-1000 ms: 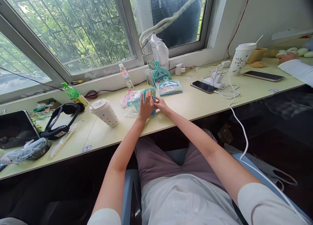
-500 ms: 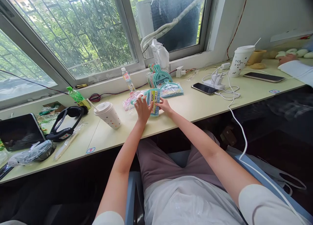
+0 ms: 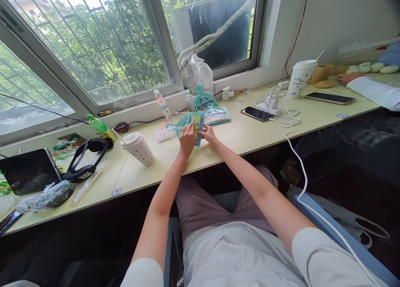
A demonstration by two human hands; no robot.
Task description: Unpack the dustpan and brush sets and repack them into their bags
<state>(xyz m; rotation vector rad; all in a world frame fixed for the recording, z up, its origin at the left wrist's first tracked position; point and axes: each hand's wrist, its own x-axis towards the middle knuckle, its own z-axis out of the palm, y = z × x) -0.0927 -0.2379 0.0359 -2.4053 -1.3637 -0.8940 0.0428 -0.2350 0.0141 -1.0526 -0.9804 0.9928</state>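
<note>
Between my two hands is a small teal dustpan and brush set point(image 3: 197, 121) with a yellow label and a row of bristles, its handle pointing left. My left hand point(image 3: 186, 138) is closed on its near left part, fingers over the label. My right hand point(image 3: 208, 134) pinches its right edge. Just behind lies another teal dustpan set point(image 3: 218, 114) in clear wrap. A row of similar sets point(image 3: 200, 98) in several colours leans upright at the back. A pink wrapped set point(image 3: 165, 133) lies flat on the left, partly hidden by the held one.
Left of my hands stand a white paper cup point(image 3: 138, 148), a green-capped bottle point(image 3: 101, 128), a headset point(image 3: 86, 160) and a tablet point(image 3: 29, 170). To the right are a phone point(image 3: 256, 113), a charger with cables point(image 3: 271, 106) and another cup point(image 3: 300, 81). A co-worker's hand point(image 3: 348, 78) rests far right.
The held set has turned so its teal handle shows to the left. My left hand's fingers have moved from spread to closed over the label. The view has shifted slightly.
</note>
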